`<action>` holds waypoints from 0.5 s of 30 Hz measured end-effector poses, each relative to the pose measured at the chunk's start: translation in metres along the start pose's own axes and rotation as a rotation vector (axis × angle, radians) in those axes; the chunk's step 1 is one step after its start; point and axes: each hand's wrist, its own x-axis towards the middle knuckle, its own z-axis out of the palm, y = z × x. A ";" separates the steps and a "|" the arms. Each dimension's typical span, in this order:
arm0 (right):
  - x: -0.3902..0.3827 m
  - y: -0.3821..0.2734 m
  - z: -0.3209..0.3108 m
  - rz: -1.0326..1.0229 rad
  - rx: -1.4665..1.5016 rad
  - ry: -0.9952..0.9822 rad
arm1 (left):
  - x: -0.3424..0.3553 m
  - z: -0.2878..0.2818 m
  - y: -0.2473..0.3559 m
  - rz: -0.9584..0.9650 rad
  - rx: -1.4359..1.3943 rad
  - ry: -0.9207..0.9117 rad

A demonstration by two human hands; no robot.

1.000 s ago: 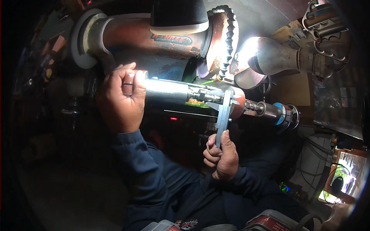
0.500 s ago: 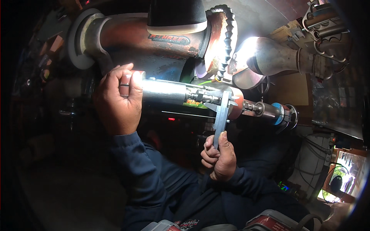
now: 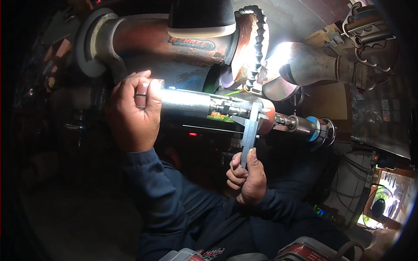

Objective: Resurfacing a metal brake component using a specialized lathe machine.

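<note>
One large reddish machine housing (image 3: 143, 39) spans the top, and below it lies one metal cylinder (image 3: 185, 101), likely heavy, rigid and slick, best gripped around its left end, where the left hand (image 3: 134, 114) is wrapped. Smaller still, one steel caliper (image 3: 250, 135) stands slightly tilted in front of one reddish round block (image 3: 267, 115), its lower end pinched in the right hand (image 3: 251, 179); it looks light and stiff with easily nicked tips, so the lower beam suits holding, though whether its jaws touch anything I cannot tell.
</note>
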 end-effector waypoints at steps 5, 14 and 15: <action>0.001 0.002 -0.001 -0.013 -0.003 -0.006 | 0.000 -0.002 0.004 -0.027 -0.015 -0.013; 0.002 0.004 0.000 -0.043 -0.068 0.022 | 0.001 0.000 0.003 -0.034 -0.007 -0.029; 0.002 0.004 0.000 -0.045 -0.067 0.020 | 0.001 -0.001 0.003 -0.032 -0.008 -0.035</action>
